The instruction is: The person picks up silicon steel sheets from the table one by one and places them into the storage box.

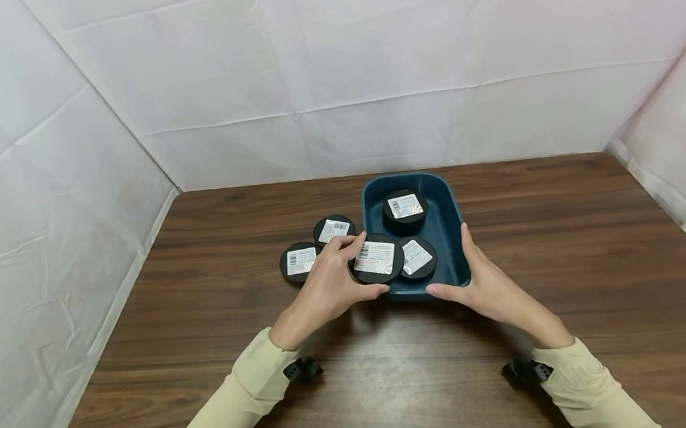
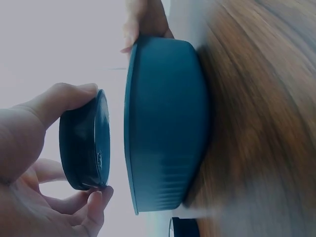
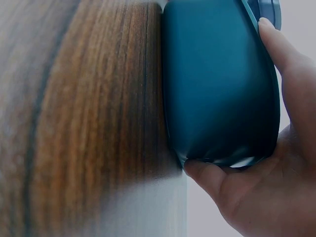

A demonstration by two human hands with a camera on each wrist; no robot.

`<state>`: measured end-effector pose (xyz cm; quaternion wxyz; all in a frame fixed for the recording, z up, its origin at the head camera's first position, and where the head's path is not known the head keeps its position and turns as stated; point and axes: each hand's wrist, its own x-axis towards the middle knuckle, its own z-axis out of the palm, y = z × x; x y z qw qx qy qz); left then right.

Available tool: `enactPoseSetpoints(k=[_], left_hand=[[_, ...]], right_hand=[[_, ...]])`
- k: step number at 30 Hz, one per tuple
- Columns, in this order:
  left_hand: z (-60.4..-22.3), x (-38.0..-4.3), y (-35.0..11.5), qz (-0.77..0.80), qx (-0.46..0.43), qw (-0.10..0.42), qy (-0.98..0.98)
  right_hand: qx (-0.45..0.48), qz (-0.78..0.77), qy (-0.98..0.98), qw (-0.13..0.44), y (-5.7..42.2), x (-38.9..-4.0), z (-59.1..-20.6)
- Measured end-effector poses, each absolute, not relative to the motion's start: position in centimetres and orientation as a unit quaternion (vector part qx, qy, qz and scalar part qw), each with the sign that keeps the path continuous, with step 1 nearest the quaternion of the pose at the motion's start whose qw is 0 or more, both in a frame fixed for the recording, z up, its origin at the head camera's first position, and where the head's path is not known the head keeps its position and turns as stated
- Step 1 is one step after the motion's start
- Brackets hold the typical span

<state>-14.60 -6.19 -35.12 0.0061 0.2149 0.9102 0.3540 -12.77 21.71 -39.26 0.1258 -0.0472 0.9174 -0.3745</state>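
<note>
My left hand (image 1: 333, 277) grips a round black tin (image 1: 377, 261) by its edge, thumb at the near side and fingers at the far side. The tin has a white barcode label facing up. In the left wrist view this tin (image 2: 81, 143) hangs above the rim of a dark blue tray (image 2: 168, 118). With thumb and fingers spread around its near right corner, my right hand (image 1: 490, 292) holds the tray (image 1: 449, 238). Inside lie a stack of black tins (image 1: 405, 212) at the back and another labelled tin (image 1: 418, 259) nearer the front, partly hidden by the held one.
Left of the tray, two more labelled black tins, one farther back (image 1: 333, 230) and one nearer (image 1: 298, 264), rest on the brown wooden table (image 1: 220, 296). White cloth walls (image 1: 374, 136) stand along the table's back and sides.
</note>
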Motion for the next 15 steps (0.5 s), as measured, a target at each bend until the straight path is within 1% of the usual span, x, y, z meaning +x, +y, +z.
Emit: enactPoseSetpoints(k=[8, 15], left_hand=[[-34.8, -15.1, -5.6, 0.361, 0.208, 0.025, 0.909], [-35.2, -15.3, -5.0, 0.366, 0.211, 0.026, 0.906]], right_hand=[[-0.05, -0.376, 0.917, 0.123, 21.6, -12.9, -39.2], [-0.051, -0.376, 0.917, 0.127, 21.5, -12.9, -39.1]])
